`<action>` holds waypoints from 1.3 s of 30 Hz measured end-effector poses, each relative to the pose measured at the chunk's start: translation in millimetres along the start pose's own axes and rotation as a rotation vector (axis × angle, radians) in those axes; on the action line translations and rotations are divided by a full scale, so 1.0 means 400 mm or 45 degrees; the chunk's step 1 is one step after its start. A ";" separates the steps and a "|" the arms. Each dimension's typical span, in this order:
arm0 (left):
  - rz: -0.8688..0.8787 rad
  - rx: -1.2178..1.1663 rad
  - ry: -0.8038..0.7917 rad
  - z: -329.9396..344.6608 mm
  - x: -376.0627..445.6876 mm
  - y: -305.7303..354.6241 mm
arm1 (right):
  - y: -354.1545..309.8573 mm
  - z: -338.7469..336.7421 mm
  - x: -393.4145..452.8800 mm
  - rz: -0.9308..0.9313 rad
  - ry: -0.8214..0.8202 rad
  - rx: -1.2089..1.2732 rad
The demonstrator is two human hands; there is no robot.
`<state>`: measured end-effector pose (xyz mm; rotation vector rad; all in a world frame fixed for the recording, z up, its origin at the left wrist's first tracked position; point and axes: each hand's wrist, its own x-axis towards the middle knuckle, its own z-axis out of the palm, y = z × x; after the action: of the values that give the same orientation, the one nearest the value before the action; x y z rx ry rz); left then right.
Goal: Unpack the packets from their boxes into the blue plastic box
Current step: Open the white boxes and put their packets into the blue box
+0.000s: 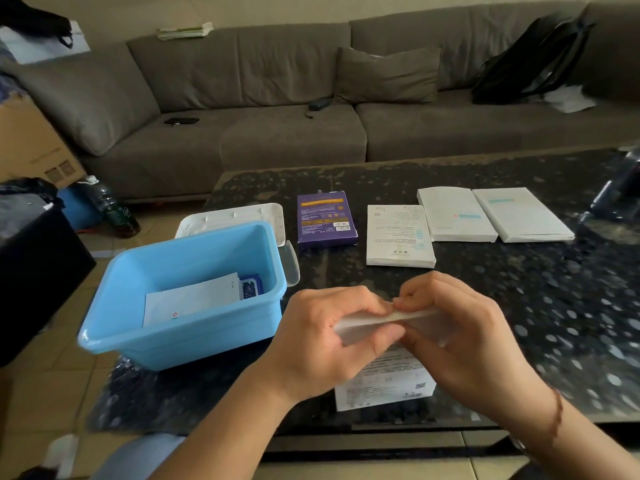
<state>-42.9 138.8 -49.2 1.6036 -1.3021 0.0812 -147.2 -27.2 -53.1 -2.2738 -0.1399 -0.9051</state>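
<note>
I hold a flat white box upright over the table's near edge. My left hand grips its top left end, and my right hand pinches the top flap with thumb and fingertips. To the left stands the blue plastic box, which holds a white packet and a dark blue packet. Farther back on the table lie a purple box and three white boxes.
The white lid lies behind the blue plastic box. The dark speckled table ends near my wrists. A grey sofa runs along the back with a black bag. A bottle and a cardboard box stand on the floor at left.
</note>
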 end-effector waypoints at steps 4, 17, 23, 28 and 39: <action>-0.012 0.167 -0.009 -0.003 0.018 0.004 | 0.012 -0.022 -0.005 0.104 -0.136 0.115; -0.231 0.711 0.331 -0.007 0.078 -0.058 | 0.125 0.003 -0.080 0.920 -0.185 0.657; -0.103 1.077 -0.093 0.103 0.066 -0.098 | 0.194 0.050 0.102 1.068 -0.032 0.624; -0.564 1.126 -0.271 0.134 0.077 -0.201 | 0.256 0.150 0.243 1.087 -0.215 0.389; -0.752 1.183 -0.202 0.137 0.094 -0.349 | 0.312 0.188 0.266 0.748 -0.172 -0.292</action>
<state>50.2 58.3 -142.9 2.7811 -0.8715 0.2170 16.9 -90.7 -93.4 -2.3789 0.5722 -0.4732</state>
